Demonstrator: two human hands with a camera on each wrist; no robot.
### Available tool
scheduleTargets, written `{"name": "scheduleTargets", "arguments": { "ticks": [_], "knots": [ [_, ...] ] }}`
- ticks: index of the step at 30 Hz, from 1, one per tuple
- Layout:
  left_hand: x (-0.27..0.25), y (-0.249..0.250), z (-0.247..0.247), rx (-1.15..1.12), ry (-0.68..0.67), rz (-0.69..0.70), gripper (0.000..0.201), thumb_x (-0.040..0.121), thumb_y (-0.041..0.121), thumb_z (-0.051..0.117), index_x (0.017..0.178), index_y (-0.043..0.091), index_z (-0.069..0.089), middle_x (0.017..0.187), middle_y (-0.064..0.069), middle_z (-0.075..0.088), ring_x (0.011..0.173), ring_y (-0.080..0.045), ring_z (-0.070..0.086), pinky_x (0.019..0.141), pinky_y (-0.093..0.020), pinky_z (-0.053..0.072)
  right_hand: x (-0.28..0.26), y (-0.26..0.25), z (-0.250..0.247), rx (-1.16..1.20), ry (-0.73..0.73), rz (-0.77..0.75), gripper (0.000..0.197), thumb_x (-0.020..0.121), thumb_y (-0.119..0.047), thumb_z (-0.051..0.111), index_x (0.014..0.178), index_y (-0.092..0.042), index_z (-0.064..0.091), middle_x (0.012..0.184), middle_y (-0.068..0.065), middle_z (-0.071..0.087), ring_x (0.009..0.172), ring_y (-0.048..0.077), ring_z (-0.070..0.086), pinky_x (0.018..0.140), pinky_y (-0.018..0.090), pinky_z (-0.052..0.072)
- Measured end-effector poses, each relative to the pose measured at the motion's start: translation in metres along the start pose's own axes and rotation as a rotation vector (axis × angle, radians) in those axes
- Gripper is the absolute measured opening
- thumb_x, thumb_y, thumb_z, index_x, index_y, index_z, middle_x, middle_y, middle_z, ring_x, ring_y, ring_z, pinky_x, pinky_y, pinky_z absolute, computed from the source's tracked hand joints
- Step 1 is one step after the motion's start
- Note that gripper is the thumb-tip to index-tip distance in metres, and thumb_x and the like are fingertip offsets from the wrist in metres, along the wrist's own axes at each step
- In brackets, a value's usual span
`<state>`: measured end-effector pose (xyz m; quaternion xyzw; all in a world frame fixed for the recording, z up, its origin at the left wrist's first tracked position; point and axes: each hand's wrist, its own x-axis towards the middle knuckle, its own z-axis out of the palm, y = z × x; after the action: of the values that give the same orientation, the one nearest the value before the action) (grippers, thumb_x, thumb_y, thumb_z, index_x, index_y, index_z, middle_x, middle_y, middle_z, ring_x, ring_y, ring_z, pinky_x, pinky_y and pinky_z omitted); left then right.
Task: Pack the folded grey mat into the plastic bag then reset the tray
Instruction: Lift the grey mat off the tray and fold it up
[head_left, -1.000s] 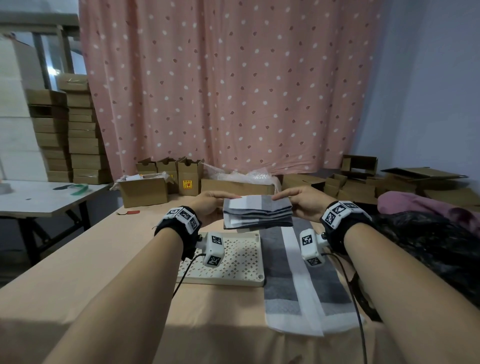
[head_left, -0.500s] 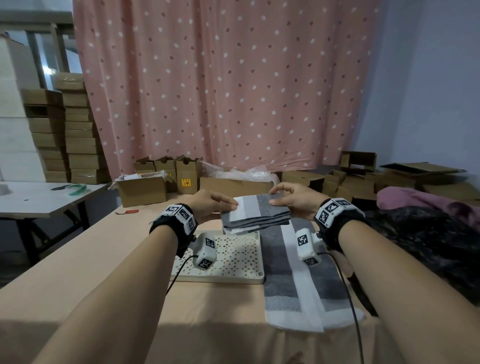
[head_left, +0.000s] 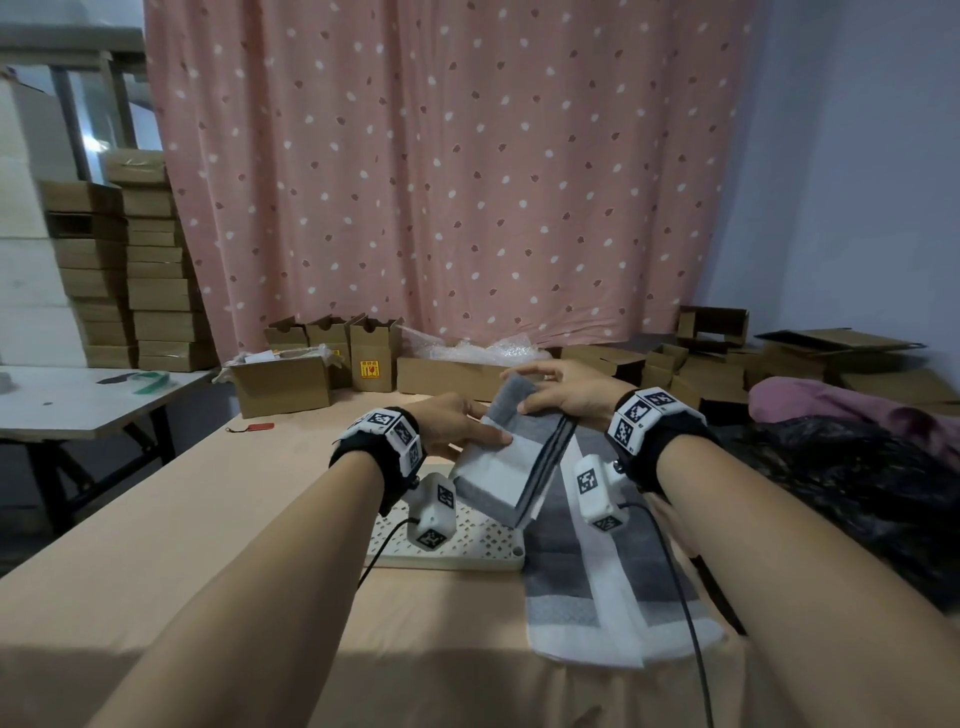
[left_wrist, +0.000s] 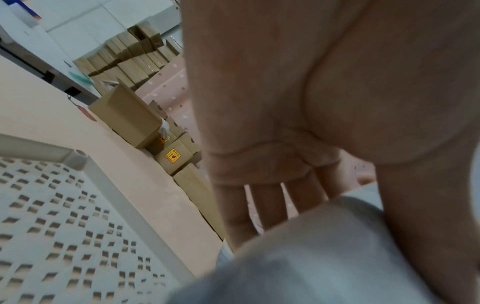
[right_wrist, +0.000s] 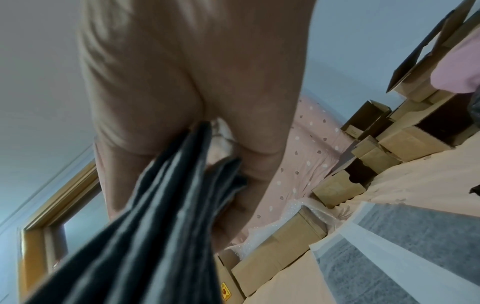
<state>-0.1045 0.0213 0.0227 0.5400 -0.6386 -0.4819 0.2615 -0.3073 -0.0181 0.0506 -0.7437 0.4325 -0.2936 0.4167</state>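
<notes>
Left hand: pinches tilted folded cloth stack.
Right hand: grips its far edge, above perforated tray.

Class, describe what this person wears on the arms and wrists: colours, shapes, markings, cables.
Both forearms are bare, without sleeves. The left wristband and right wristband are black, topped by white blocks printed with black-and-white square codes. Below each hangs a white boxy unit, the left unit and right unit, also coded, each trailing a thin black cable.

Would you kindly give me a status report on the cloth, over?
Left grip and right grip pinch folded cloth stack. Stack tilted, over perforated tray. Nothing between them.
</notes>
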Motion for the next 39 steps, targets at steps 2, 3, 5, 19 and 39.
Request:
{"name": "scheduleTargets", "arguments": {
  "ticks": [2, 3, 5, 19, 39],
  "knots": [
    [0.003, -0.004, 0.001, -0.069, 0.067, 0.021, 0.035, 0.083, 0.018, 0.076, 0.114, 0.002, 0.068, 0.114, -0.015, 0.072, 0.106, -0.030, 0.069, 0.096, -0.043, 0.055, -0.001, 0.000, 0.001, 0.060, 0.086, -0.011, 0.052, 0.070, -0.003, 0.082, 0.115, -0.025, 0.066, 0.116, 0.012, 0.064, 0.106, 0.031, 0.066, 0.093, 0.049, 0.055],
    [0.004, -0.005, 0.001, -0.109, 0.115, 0.037, 0.032, 0.084, 0.017, 0.076, 0.110, 0.001, 0.068, 0.112, -0.015, 0.073, 0.102, -0.030, 0.070, 0.091, -0.041, 0.057, -0.001, 0.001, 0.001, 0.118, 0.143, 0.011, 0.056, 0.069, -0.007, 0.084, 0.118, -0.021, 0.062, 0.119, 0.011, 0.062, 0.102, 0.029, 0.067, 0.091, 0.049, 0.055],
    [0.005, -0.009, 0.003, -0.220, 0.229, 0.067, 0.027, 0.083, 0.016, 0.076, 0.103, -0.001, 0.068, 0.104, -0.015, 0.074, 0.092, -0.029, 0.071, 0.081, -0.037, 0.059, -0.004, 0.003, 0.002, 0.277, 0.149, 0.103, 0.053, 0.074, -0.011, 0.083, 0.120, -0.009, 0.056, 0.112, 0.013, 0.064, 0.082, 0.022, 0.072, 0.089, 0.049, 0.056],
    [-0.002, -0.013, 0.004, -0.462, 0.064, 0.136, 0.028, 0.093, -0.001, 0.058, 0.121, 0.003, 0.061, 0.113, -0.016, 0.069, 0.093, -0.027, 0.070, 0.076, -0.032, 0.062, -0.014, 0.018, 0.003, 0.308, 0.034, 0.168, 0.030, 0.088, 0.000, 0.067, 0.117, -0.002, 0.061, 0.101, 0.010, 0.071, 0.085, 0.020, 0.069, 0.072, 0.035, 0.060],
    [0.001, -0.021, -0.001, -0.589, 0.027, 0.290, 0.039, 0.094, -0.011, 0.040, 0.112, 0.007, 0.070, 0.116, -0.021, 0.063, 0.103, -0.035, 0.060, 0.094, -0.044, 0.051, -0.012, 0.023, 0.000, 0.501, -0.036, 0.006, 0.035, 0.096, 0.018, 0.034, 0.106, 0.006, 0.065, 0.099, 0.022, 0.066, 0.081, 0.024, 0.069, 0.075, 0.034, 0.061]
  ]
}}
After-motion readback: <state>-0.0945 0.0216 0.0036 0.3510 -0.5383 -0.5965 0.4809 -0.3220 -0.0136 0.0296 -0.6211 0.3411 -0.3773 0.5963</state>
